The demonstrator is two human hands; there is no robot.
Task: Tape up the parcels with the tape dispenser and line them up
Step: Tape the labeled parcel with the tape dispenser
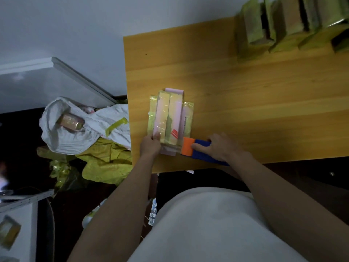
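A flat pink parcel [170, 118] wrapped in clear and yellowish tape lies on the wooden table [245, 95] near its front left corner. My left hand [151, 146] grips the parcel's near left end, thumb pressed on top. My right hand [221, 146] grips the blue and orange tape dispenser [196, 150], whose orange end sits at the parcel's near right corner. A row of taped greenish-brown parcels [287, 25] stands upright at the table's far right.
Left of the table, on the floor, a white sack [75, 127] holds another parcel [70, 121], with crumpled yellow plastic [105, 163] beside it. A white shelf [18, 224] with a small box sits at the lower left. The wall is close behind the table.
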